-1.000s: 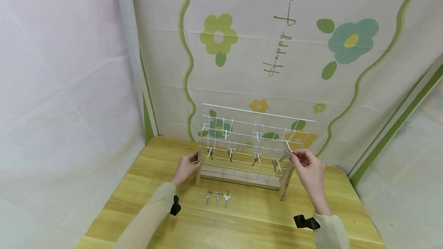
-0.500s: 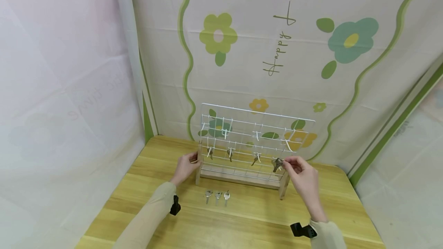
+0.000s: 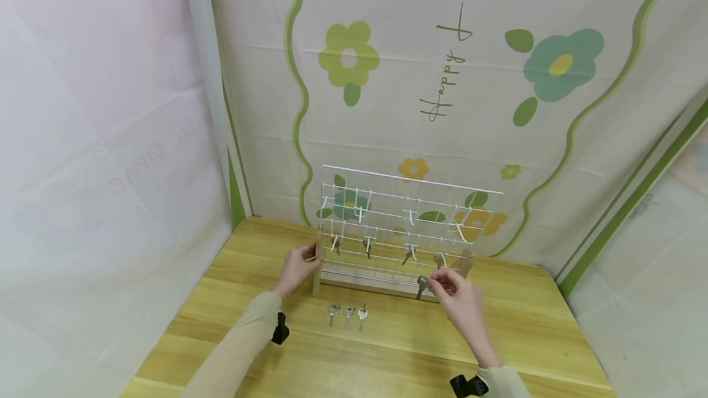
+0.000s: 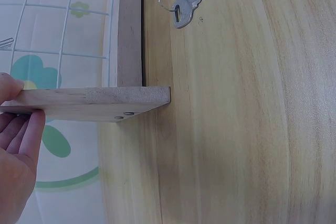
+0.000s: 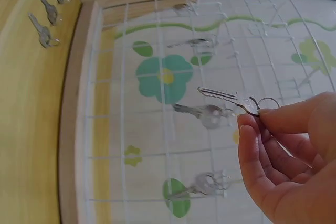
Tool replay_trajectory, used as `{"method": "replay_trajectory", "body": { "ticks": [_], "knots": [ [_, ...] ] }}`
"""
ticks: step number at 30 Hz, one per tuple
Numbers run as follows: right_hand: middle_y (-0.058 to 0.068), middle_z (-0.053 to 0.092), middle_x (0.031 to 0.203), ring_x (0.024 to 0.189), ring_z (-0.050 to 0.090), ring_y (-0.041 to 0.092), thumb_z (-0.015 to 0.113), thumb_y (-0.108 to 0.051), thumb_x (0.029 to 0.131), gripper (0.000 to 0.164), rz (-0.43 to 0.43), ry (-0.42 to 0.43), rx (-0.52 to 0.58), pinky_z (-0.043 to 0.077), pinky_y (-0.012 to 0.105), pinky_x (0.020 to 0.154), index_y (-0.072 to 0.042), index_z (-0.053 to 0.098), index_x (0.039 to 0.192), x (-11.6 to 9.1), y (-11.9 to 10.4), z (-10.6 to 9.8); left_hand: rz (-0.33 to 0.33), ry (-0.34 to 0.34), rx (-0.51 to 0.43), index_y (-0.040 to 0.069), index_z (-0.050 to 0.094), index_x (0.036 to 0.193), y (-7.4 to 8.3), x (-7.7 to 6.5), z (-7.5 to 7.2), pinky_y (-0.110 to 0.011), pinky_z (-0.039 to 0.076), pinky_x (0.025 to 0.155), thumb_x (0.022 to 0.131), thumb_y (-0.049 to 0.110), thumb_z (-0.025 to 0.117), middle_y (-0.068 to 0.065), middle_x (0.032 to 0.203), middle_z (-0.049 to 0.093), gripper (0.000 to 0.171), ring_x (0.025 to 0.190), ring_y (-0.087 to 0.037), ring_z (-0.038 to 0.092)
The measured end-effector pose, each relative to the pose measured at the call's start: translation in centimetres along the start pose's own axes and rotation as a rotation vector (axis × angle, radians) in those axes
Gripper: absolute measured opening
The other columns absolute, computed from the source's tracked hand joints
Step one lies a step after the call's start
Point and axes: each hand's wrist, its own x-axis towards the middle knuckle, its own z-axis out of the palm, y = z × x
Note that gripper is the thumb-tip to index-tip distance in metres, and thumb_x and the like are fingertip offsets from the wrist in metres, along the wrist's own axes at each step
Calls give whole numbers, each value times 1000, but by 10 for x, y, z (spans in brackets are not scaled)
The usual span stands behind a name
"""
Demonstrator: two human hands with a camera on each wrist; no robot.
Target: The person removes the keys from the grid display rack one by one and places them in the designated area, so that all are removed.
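My right hand (image 3: 460,301) pinches a silver key (image 3: 422,286) by its head, in front of the rack's lower right part. In the right wrist view this key (image 5: 226,97) has a small ring, and its blade points away from the fingertips. A white wire grid rack (image 3: 387,267) with wooden ends stands on the table. My left hand (image 3: 295,270) grips its left wooden end (image 4: 100,98) between thumb and fingers. Several keys hang on the lower row of hooks, one of them a key (image 5: 210,116) behind the held one. The upper hooks (image 3: 411,217) carry no keys.
Three keys (image 3: 348,313) with rings lie in a row on the wooden table (image 3: 354,367), in front of the rack's left half. A flower-printed curtain (image 3: 387,134) hangs close behind the rack. White cloth (image 3: 110,201) borders the left side.
My right hand has taken the key away from the upper right hook and moved down and left with it, to below the lower hooks. My left hand stays on the rack.
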Motion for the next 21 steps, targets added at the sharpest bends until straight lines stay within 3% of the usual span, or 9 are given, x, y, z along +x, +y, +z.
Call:
{"method": "replay_trajectory", "body": {
  "ticks": [8,13,17,21],
  "knots": [
    [8,73,82,67,66,6,73,-10,89,14,56,-51,25,58,16,59,3,69,90,-10,16,32,4,3,-2,-11,61,125,0,1,0,-37,63,88,86,-4,70,-29,118,68,41,111,-41,68],
    [8,71,82,67,65,5,70,-6,90,7,98,-111,70,58,16,60,0,70,91,-14,29,50,6,5,6,-11,62,124,-1,1,0,-38,63,89,86,-4,70,-29,118,69,40,110,-41,68],
    [9,71,82,69,67,10,69,-6,91,5,161,-155,113,60,21,62,0,70,91,-15,39,60,16,4,13,-11,63,123,-1,1,0,-38,63,87,86,-4,70,-29,117,69,38,109,-40,68],
    [8,71,80,68,68,12,70,-10,91,8,203,-173,86,62,26,62,-1,70,91,-17,48,69,18,6,6,-10,63,123,-1,1,0,-38,63,87,86,-4,70,-28,116,69,39,109,-40,69]
  ]
}}
